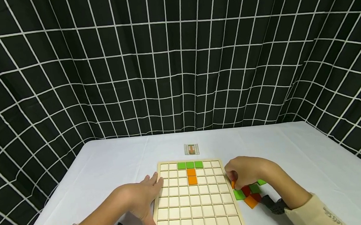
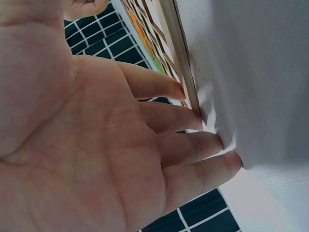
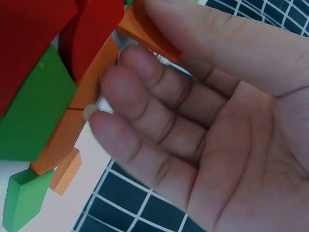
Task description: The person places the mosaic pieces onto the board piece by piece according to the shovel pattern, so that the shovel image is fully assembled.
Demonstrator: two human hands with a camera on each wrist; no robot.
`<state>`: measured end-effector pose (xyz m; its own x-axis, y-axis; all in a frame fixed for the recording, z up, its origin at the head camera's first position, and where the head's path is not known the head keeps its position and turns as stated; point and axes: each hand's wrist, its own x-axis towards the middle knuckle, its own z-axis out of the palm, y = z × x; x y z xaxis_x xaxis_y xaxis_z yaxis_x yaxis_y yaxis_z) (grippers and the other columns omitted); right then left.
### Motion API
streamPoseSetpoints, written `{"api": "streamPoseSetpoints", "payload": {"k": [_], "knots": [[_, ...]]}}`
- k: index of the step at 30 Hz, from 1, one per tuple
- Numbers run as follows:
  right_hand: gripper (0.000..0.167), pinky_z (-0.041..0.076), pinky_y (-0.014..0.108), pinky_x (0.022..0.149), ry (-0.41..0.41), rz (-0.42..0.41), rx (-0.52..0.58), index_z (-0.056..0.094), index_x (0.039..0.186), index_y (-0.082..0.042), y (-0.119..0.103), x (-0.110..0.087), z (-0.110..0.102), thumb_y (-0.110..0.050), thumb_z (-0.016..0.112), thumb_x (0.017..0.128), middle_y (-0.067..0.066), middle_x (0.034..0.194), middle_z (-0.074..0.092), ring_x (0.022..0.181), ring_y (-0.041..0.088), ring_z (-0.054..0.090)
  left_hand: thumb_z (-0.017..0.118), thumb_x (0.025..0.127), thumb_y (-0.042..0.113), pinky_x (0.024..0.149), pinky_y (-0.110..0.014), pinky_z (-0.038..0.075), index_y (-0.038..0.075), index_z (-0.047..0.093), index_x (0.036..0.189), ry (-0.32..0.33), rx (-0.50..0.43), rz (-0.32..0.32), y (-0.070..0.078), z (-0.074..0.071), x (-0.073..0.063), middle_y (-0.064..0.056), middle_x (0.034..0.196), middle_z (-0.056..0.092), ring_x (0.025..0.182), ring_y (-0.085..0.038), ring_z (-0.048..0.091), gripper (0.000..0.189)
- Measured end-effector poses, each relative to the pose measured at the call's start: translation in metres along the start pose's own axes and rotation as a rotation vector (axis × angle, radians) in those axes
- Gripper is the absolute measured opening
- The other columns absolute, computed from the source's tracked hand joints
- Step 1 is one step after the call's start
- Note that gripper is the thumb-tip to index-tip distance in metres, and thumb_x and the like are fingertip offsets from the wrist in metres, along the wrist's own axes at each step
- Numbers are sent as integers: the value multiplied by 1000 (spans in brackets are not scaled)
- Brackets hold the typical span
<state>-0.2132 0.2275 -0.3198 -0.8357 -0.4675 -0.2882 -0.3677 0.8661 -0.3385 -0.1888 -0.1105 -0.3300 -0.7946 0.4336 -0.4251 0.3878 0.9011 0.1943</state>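
Note:
A wooden grid board (image 1: pixel 185 212) lies on the table, three green tiles (image 1: pixel 190 165) in its far row and two orange tiles (image 1: pixel 192 180) running down below the middle one. Along the board's left edge my left hand (image 1: pixel 142 199) is spread, its thumb at the near left corner. In the left wrist view, straight fingers (image 2: pixel 188 147) reach the board's side and the white cloth. Just right of the board, my right hand (image 1: pixel 248 170) pinches an orange tile (image 3: pixel 147 34) between thumb and index finger; its other fingers are curled beside the loose tiles.
Loose green, red and orange tiles (image 1: pixel 251 201) lie in a pile under and beside the right hand. Beyond the board is a small printed pattern card (image 1: pixel 191 149). A white cloth covers the table (image 1: pixel 114 160); a black curtain (image 1: pixel 177 74) with white grid lines stands behind.

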Motion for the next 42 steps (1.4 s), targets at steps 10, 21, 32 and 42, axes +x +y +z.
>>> {"api": "streamPoseSetpoints", "payload": {"k": [10,21,32,42], "knots": [[24,44,28,57,32,-133,8,65,72,-21,5,-1,-9,-6,83,77,-8,66,56,65,11,51,95,43,62,112,-57,32,10,24,160,-1,4,-4,1,0,0,-12,166,14,151,-32,16,146],[20,44,27,61,39,-204,-12,66,76,-20,-8,9,-11,-9,80,85,-10,69,56,67,10,49,96,44,60,112,-57,31,9,25,159,2,3,-9,2,-2,-2,-12,166,14,151,-33,16,145],[18,46,26,64,33,-264,-65,68,79,-16,-33,22,-10,-1,73,89,-11,74,58,67,8,48,95,44,61,112,-56,30,9,24,160,-10,-3,-3,1,-3,-1,-12,166,13,151,-33,15,146],[22,43,23,60,39,-332,-82,67,74,-16,-57,38,-7,-2,72,90,-12,70,60,62,6,46,95,44,61,112,-57,30,8,24,160,-3,-10,8,1,-2,-1,-12,166,13,151,-33,15,146]]}}
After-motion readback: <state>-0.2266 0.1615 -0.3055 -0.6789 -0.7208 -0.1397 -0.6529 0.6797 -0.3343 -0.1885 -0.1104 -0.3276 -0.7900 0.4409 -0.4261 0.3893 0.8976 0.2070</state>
